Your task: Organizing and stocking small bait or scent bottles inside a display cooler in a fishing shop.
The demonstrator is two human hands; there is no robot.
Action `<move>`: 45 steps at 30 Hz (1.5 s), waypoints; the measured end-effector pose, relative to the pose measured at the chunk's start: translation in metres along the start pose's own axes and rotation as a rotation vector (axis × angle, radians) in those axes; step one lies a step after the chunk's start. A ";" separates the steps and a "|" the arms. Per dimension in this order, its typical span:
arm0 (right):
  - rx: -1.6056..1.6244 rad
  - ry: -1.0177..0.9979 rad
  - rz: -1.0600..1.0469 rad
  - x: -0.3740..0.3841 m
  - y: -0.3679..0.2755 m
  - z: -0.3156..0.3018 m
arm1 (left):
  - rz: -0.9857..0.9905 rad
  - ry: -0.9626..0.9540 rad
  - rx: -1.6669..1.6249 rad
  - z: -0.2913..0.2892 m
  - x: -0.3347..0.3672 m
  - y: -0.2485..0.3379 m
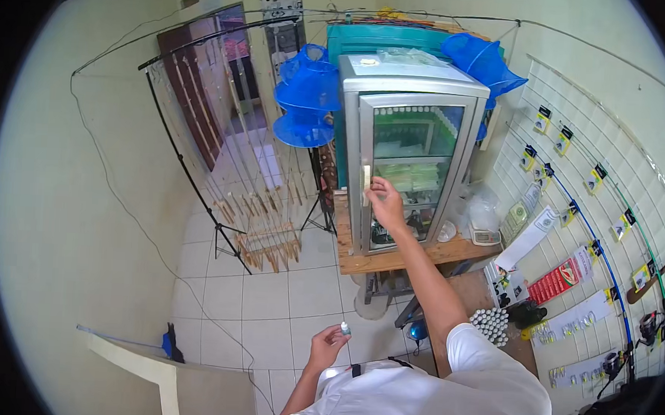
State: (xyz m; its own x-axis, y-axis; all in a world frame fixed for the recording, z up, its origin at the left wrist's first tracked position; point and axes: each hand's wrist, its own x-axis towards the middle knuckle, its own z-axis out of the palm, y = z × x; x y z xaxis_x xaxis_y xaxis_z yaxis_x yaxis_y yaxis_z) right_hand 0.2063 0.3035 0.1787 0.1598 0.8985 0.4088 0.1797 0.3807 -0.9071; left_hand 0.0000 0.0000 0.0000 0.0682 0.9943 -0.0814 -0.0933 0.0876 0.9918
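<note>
My right hand (385, 200) reaches forward, fingers curled at the pale upright handle (366, 181) of a glass-doored display cabinet (363, 134). The door looks closed in its metal frame. Behind the glass, pale green packets (408, 175) lie on a shelf, and a row of small white-capped items lines the upper level. Low in front of my body, my left hand (326, 348) pinches a small bottle (345, 329) with a white cap, held upright between thumb and fingers.
A wooden table (363, 265) bears the cabinet and a small scale (485, 236). Blue mesh nets (306, 93) hang beside it. Thin rods dangle from a black stand (191, 177) on the left. A wall rack (574, 190) at right holds packets and fishing rods. Clustered white tubes (489, 325) stand near my right arm.
</note>
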 end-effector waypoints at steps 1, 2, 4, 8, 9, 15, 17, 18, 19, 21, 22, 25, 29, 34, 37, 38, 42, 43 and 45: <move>-0.028 -0.002 -0.016 -0.002 -0.003 0.001 | 0.010 -0.002 -0.015 0.001 0.001 0.000; -0.055 -0.005 -0.031 -0.005 -0.007 0.001 | 0.019 -0.003 -0.029 0.002 0.001 0.001; -0.028 0.010 -0.029 -0.005 -0.003 0.001 | 0.012 -0.027 -0.015 0.003 0.006 0.008; 0.035 -0.048 -0.065 -0.009 0.005 -0.001 | 0.010 -0.046 0.031 0.011 0.011 0.007; 0.033 -0.043 -0.064 -0.009 0.008 -0.004 | 0.010 -0.052 0.033 0.013 0.012 0.007; 0.053 -0.133 -0.039 -0.043 -0.011 -0.028 | -0.003 -0.071 0.018 0.011 0.006 0.009; 0.174 -0.129 0.049 -0.068 -0.017 -0.043 | -0.006 -0.086 0.001 0.009 0.003 0.005; 0.190 -0.117 0.048 -0.079 -0.023 -0.054 | 0.002 -0.089 -0.003 0.010 0.002 0.004; 0.206 -0.105 0.049 -0.093 -0.027 -0.067 | -0.023 -0.094 0.032 0.010 -0.002 0.005; 0.211 -0.067 0.024 -0.119 -0.031 -0.091 | -0.046 -0.099 0.066 0.013 -0.005 0.010; 0.230 -0.041 0.030 -0.131 -0.033 -0.102 | -0.051 -0.109 0.093 0.013 -0.007 0.013; 0.283 0.042 0.104 -0.163 -0.052 -0.142 | -0.047 -0.130 0.133 0.010 -0.006 0.015; 0.197 0.134 0.099 -0.185 -0.067 -0.192 | -0.013 -0.158 0.183 0.009 -0.002 0.021; 0.048 0.342 0.066 -0.193 -0.067 -0.227 | 0.028 -0.246 0.292 0.015 0.005 0.038; -0.063 0.439 0.049 -0.189 -0.064 -0.236 | 0.014 -0.280 0.305 0.020 0.006 0.045; -0.061 0.475 0.038 -0.187 -0.062 -0.238 | 0.013 -0.288 0.301 0.021 0.005 0.046; -0.071 0.560 0.047 -0.183 -0.048 -0.242 | 0.025 -0.314 0.277 0.023 0.006 0.046; -0.073 0.560 0.048 -0.183 -0.046 -0.241 | 0.022 -0.311 0.283 0.024 0.006 0.048; -0.140 0.630 0.063 -0.183 -0.045 -0.233 | 0.015 -0.305 0.288 0.025 0.005 0.050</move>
State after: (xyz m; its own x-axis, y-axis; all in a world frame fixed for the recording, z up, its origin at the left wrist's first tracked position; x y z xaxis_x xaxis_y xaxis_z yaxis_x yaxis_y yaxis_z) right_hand 0.3956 0.0707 0.1681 0.7055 0.6018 0.3743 0.2696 0.2605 -0.9270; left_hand 0.0201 0.0083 0.0517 0.3640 0.9283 -0.0763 0.1821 0.0094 0.9832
